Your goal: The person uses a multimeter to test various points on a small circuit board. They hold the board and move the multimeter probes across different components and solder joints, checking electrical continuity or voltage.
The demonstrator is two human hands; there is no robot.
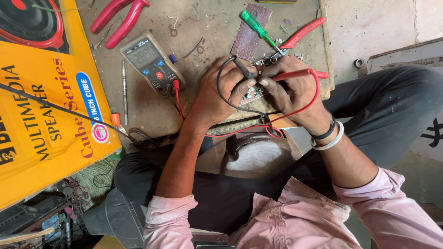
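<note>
Hands first, nearest: left hand (216, 94) closed round black probe (243, 68), right hand (290, 90) pinching red probe (295, 74), both tips down on small circuit board (253, 92) held between the fingers over the worn bench (152, 110). Best kept steady, tips apart, probably on separate solder points, though hard to tell. Further out, multimeter (151, 62) with lit display; beyond, green screwdriver (258, 30) and red pliers (121, 20).
</note>
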